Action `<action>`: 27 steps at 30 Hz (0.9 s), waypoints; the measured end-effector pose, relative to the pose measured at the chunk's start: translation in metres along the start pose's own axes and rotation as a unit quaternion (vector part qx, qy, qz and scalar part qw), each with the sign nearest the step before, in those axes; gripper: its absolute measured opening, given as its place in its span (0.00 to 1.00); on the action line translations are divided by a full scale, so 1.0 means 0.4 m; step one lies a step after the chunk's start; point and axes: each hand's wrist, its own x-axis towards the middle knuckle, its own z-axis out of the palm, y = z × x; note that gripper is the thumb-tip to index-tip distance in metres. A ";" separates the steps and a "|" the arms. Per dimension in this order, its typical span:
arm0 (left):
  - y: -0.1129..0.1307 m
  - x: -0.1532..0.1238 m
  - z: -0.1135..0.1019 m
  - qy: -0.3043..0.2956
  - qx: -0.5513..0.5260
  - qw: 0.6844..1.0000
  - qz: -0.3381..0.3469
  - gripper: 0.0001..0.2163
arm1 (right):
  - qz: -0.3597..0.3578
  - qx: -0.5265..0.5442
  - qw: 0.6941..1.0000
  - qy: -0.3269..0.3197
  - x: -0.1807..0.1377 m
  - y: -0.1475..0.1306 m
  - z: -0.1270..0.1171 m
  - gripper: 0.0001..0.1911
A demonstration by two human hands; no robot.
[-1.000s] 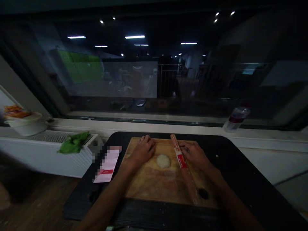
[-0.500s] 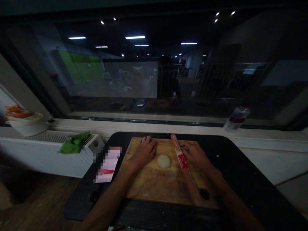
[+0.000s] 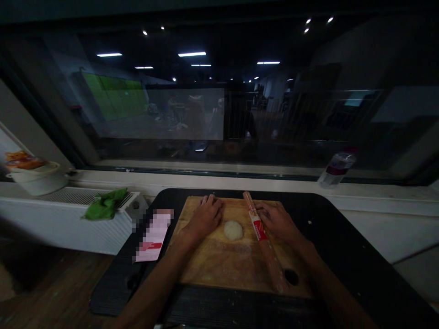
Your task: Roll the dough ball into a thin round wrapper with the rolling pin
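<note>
Head view: left hand [image 3: 207,215], fingers loosely curled, empty, beside dough [image 3: 233,230]; right hand [image 3: 276,219] half-curled by rolling pin [image 3: 262,234], contact unclear. Likely setup; next calls for firm pin grip.

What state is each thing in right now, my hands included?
Wooden board, lying flat, round hole uncovered.
Dough, one rounded lump.
Rolling pin, lying diagonally on the board, label on.
Left hand, fingers curled, holding nothing visible.
Right hand, fingers bent beside the rolling pin; contact unclear.
Bottle, standing, capped; fill level unclear.
Green cloth, crumpled over the radiator.
Phone, flat, screen lit.
White tub, upright.
</note>
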 end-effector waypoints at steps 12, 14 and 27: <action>0.006 0.001 -0.010 -0.011 0.003 1.000 0.001 0.16 | 0.014 0.000 1.000 -0.014 0.002 0.004 0.003 0.18; 0.004 0.001 -0.007 -0.008 0.001 1.000 0.003 0.16 | 0.009 0.001 1.000 -0.009 0.002 0.005 0.002 0.18; 0.006 0.000 -0.002 -0.001 -0.004 1.000 0.002 0.15 | 0.004 -0.005 1.000 -0.006 0.001 0.005 0.001 0.17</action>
